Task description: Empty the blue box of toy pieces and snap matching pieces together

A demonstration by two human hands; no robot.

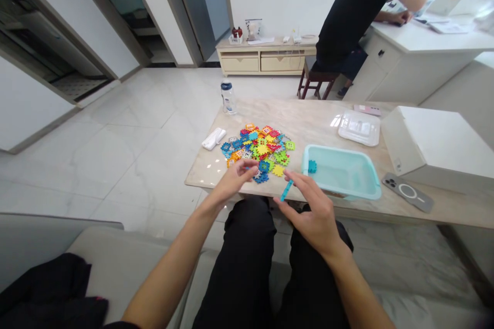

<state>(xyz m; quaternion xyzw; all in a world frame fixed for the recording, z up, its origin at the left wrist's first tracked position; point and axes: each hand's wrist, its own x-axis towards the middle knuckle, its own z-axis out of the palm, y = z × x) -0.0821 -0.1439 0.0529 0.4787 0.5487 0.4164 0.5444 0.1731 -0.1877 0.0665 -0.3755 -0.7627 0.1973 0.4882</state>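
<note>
My right hand pinches a light-blue interlocking plastic tile, seen edge-on, between thumb and fingers in front of the table edge. My left hand is at the near side of a heap of colourful interlocking tiles, fingers curved and thumb apart, with nothing visible in it. Dark-blue tiles lie just beyond its fingertips. A yellow tile rests between my two hands. To the right, a pale turquoise plastic bin contains one teal tile at its left end.
On the table are a water bottle, a white tissue pack, a clear lid, a grey phone and a large white box. Another person in black sits at a white counter behind.
</note>
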